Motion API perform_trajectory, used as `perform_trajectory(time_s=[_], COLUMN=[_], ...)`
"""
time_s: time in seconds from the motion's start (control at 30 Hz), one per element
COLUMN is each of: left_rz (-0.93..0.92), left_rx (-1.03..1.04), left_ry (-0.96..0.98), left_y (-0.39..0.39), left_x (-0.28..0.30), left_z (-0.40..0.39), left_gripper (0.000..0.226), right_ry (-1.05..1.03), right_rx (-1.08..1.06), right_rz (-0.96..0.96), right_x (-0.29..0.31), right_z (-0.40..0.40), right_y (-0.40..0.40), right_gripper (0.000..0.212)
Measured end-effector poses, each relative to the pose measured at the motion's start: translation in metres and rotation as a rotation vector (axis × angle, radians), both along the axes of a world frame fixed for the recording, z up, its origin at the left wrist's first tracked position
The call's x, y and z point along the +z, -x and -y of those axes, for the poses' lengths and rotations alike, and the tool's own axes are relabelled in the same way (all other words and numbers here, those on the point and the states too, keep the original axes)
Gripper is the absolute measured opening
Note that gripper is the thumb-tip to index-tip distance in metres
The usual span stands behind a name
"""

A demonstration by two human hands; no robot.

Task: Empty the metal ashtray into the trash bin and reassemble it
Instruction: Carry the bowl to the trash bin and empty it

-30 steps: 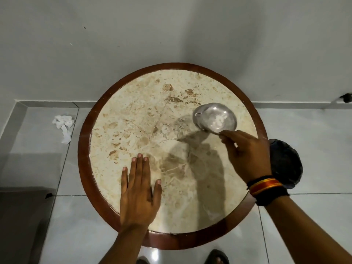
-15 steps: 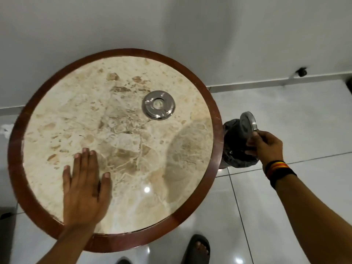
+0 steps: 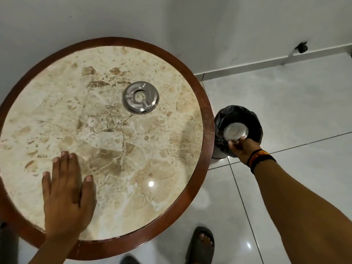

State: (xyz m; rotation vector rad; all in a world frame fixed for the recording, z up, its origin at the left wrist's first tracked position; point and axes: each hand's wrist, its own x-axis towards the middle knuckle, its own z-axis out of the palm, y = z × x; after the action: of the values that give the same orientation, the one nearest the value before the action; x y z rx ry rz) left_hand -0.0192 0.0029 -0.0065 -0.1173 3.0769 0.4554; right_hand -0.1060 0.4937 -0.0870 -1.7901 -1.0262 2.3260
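Observation:
The shiny metal ashtray lid [image 3: 140,100], a ring with a centre hole, lies on the round marble table [image 3: 106,242] toward its far right. My right hand [image 3: 241,148] grips the metal ashtray bowl [image 3: 235,131] by its near rim and holds it over the mouth of the trash bin [image 3: 221,121], which is lined with a black bag and stands on the floor right of the table. The bowl appears turned over, its underside facing me. My left hand [image 3: 66,191] lies flat on the table's near left, fingers spread, holding nothing.
A white wall runs behind the table and bin. Glossy grey floor tiles [image 3: 285,111] spread to the right. My sandalled foot [image 3: 202,242] shows below the table's near edge. A small dark fitting [image 3: 302,49] sits at the wall's base, far right.
My right hand carried the bowl off the table, rightward and down over the bin, and tipped it from on edge to face down. The lid stays on the table. My left hand has not moved.

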Motion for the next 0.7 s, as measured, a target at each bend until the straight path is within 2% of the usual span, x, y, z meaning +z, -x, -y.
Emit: perform_trajectory(time_s=[0.13,0.3,0.5,0.6,0.7], left_rz=[-0.015,-0.001,0.006,0.017,0.033], left_rx=[0.001,-0.001,-0.002,-0.002,0.017], left_ry=[0.001,-0.003,0.000,0.018,0.022], left_y=[0.000,-0.001,-0.001,0.000,0.000], left_x=[0.001,0.003,0.003,0.002,0.003], left_z=[0.000,0.000,-0.001,0.001,0.002], left_gripper=[0.072,0.072,0.072,0.072,0.072], right_ry=[-0.050,-0.091,-0.221,-0.464,-0.923], right_rx=[0.039,0.081,0.189,0.297,0.432], right_rz=[0.055,0.077,0.147,0.135,-0.016], right_x=[-0.011,-0.020,0.001,0.032,0.078], right_z=[0.004,0.001,0.009,0.016,0.035], right_y=[-0.002,-0.008,-0.008,-0.003,0.007], right_gripper=[0.029,0.029,0.028,0.020,0.018])
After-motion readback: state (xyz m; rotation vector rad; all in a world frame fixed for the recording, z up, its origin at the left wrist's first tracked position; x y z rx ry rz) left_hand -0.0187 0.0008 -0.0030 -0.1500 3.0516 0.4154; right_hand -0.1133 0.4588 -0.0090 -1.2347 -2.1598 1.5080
